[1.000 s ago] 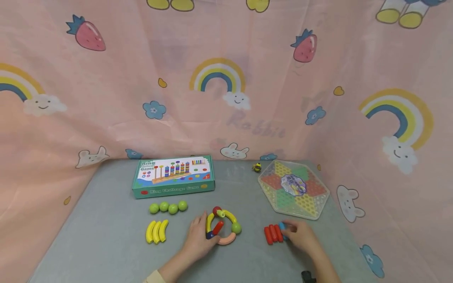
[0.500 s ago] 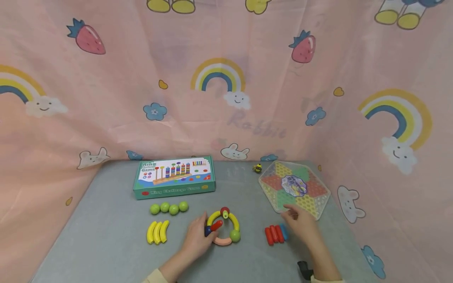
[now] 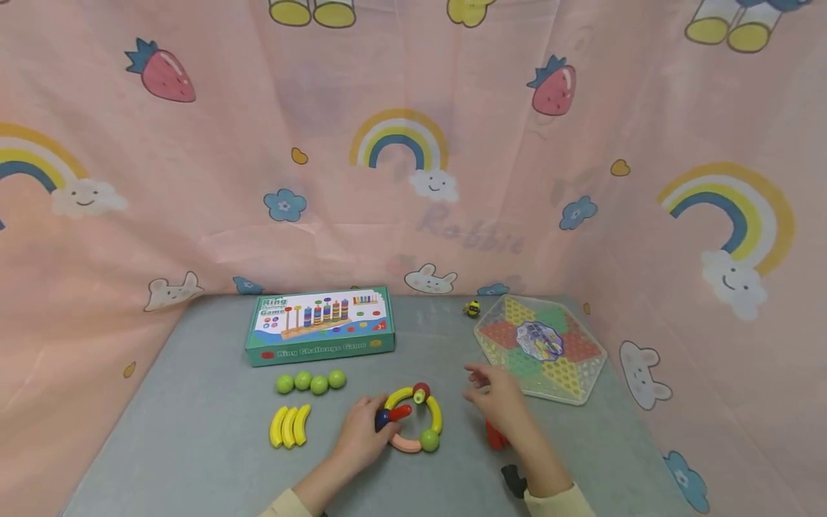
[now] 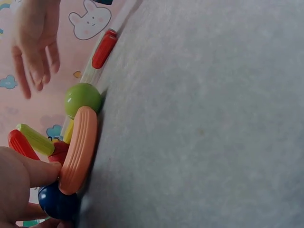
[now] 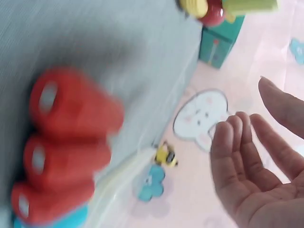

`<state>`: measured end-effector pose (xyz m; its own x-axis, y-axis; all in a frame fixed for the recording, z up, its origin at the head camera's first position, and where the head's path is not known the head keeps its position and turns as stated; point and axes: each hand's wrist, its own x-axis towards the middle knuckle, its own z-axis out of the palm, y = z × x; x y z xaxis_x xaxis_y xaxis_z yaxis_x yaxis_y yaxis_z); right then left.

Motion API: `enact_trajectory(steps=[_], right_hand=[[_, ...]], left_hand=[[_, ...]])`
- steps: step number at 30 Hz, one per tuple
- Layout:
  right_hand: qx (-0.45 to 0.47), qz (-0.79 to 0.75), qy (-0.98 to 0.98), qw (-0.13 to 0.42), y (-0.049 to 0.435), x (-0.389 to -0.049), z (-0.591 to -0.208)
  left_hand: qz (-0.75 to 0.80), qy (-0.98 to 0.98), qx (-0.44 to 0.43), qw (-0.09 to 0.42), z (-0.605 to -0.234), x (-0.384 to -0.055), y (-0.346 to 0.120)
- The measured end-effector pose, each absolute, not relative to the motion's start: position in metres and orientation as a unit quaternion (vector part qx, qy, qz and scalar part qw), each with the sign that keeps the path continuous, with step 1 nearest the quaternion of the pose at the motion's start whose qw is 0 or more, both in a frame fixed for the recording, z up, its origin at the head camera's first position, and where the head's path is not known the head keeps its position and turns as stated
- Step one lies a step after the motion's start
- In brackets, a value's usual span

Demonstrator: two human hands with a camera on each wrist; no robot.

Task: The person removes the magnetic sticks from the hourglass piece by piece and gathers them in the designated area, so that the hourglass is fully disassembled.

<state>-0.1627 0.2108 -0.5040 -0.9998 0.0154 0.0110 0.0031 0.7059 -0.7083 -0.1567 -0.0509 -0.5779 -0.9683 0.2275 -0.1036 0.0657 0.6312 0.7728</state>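
Note:
My left hand (image 3: 362, 434) grips a dark blue ball (image 4: 58, 202) on a ring of toy pieces, thumb close to the pink curved stick (image 4: 80, 151). The ring also has yellow curved sticks (image 3: 436, 415), a red ball (image 3: 421, 390) and a green ball (image 3: 429, 440). A straight red stick (image 3: 400, 412) juts from the blue ball, a light green one (image 4: 35, 138) from the red ball. My right hand (image 3: 500, 398) is raised with relaxed fingers and holds nothing. Below it lie red sticks (image 5: 71, 159) with silvery ends, beside a blue stick (image 5: 78, 216); in the head view my hand partly hides them.
Green balls (image 3: 319, 385) and yellow curved sticks (image 3: 288, 428) lie in rows at left. Behind them is a Ring Challenge Game box (image 3: 319, 352). A hexagonal game board (image 3: 562, 373) and a small bee figure (image 3: 472, 309) sit at back right, before a pink printed cloth (image 3: 517, 179).
My right hand has left the blue stick, risen and moved left towards the ring. The ring has turned a little clockwise in my left hand.

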Motion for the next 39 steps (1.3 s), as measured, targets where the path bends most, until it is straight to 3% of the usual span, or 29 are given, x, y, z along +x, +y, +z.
enact_trajectory(steps=[10,20,28,39], right_hand=[[0.072,0.352,-0.933,-0.026,0.159,-0.169,-0.523],[0.108,0.329,-0.938,-0.013,0.157,-0.17,-0.533],[0.091,0.341,-0.935,-0.045,0.159,-0.169,-0.526],[0.026,0.442,-0.896,-0.03,0.174,-0.158,-0.518]], left_hand=[[0.43,0.895,0.084,0.08,-0.575,-0.157,-0.052],[0.424,0.899,0.064,0.094,-0.573,-0.157,-0.05],[0.454,0.883,0.062,0.099,-0.571,-0.156,-0.051],[0.473,0.874,0.049,0.1,-0.572,-0.159,-0.056]])
